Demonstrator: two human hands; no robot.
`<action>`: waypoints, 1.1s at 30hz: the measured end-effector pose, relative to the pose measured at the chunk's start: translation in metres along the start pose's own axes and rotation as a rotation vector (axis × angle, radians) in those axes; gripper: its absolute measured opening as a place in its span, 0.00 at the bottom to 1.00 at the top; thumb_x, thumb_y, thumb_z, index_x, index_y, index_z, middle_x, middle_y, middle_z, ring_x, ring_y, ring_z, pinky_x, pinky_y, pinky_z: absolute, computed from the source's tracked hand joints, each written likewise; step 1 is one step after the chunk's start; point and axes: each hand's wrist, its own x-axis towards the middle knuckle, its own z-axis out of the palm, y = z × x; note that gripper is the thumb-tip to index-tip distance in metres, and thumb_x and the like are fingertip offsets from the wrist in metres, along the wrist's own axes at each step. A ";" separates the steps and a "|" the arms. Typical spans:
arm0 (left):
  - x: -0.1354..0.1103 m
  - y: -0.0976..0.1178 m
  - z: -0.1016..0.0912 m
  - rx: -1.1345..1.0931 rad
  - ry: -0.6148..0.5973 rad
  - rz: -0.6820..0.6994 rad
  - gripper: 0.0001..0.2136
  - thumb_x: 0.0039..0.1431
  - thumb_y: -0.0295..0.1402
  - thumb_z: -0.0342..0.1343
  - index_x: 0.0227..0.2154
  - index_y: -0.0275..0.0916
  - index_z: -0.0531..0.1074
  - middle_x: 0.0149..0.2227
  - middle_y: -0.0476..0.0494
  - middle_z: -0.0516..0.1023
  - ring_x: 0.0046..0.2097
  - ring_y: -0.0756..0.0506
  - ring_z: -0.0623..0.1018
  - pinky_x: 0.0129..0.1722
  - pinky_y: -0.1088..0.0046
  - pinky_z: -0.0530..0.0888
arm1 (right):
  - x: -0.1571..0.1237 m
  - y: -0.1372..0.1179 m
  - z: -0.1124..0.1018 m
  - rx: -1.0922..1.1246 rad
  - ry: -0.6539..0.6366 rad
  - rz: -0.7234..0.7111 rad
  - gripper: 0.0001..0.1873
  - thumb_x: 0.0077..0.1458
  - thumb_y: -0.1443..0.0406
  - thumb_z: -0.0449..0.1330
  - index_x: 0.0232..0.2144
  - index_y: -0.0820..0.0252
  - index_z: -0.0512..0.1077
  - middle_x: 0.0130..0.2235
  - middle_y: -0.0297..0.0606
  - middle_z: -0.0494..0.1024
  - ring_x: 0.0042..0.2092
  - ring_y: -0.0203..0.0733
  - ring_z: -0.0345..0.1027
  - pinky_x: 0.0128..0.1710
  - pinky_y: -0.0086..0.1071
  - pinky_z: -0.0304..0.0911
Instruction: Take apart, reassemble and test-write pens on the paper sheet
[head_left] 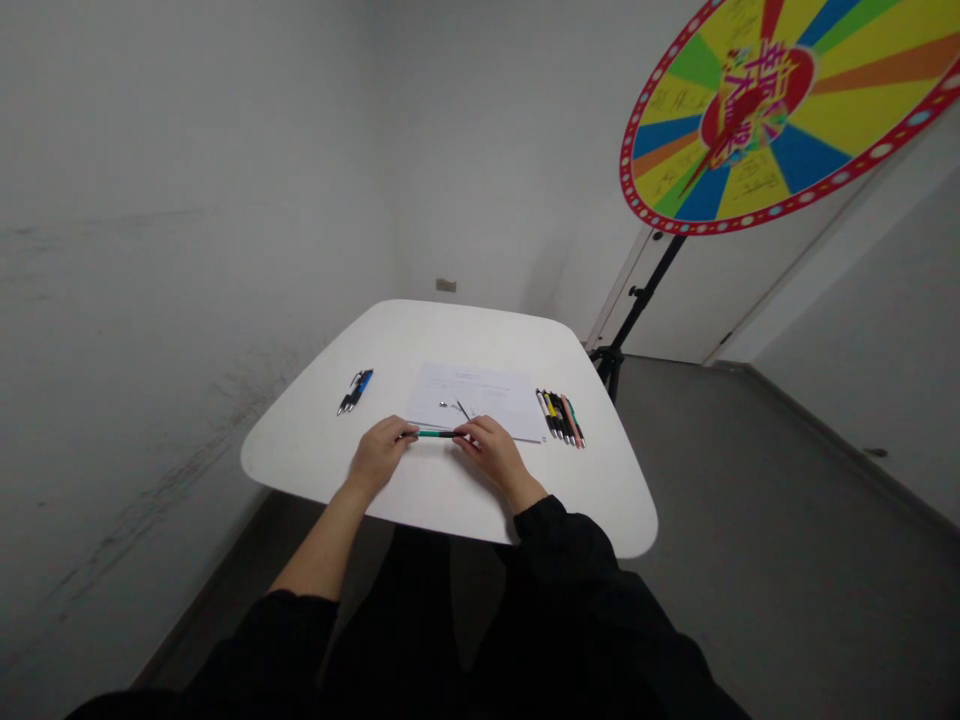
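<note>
Between my hands a green pen (435,434) with dark ends lies level, just above the near edge of the paper. My left hand (380,455) pinches its left end, and my right hand (491,450) is closed on the right end. Behind the pen, a stack of white paper (487,385) with faint print rests on the table. A thin dark rod (463,409), perhaps a refill, lies on the sheet close to my right fingers. Left of it is a small dark piece (443,405), too small to name.
The white table (450,330) has rounded corners. A few blue and black pens (355,391) lie at its left, and a row of several pens (559,417) at its right. Beyond stands a colourful prize wheel (757,110) on a black tripod (646,290). A wall is close on the left.
</note>
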 end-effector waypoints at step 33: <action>0.000 0.001 -0.001 -0.017 0.001 -0.022 0.07 0.63 0.25 0.55 0.38 0.42 0.77 0.37 0.47 0.79 0.42 0.44 0.79 0.45 0.66 0.75 | 0.023 0.034 0.020 -0.485 0.047 0.420 0.12 0.66 0.63 0.59 0.36 0.57 0.83 0.39 0.44 0.79 0.42 0.46 0.68 0.40 0.36 0.62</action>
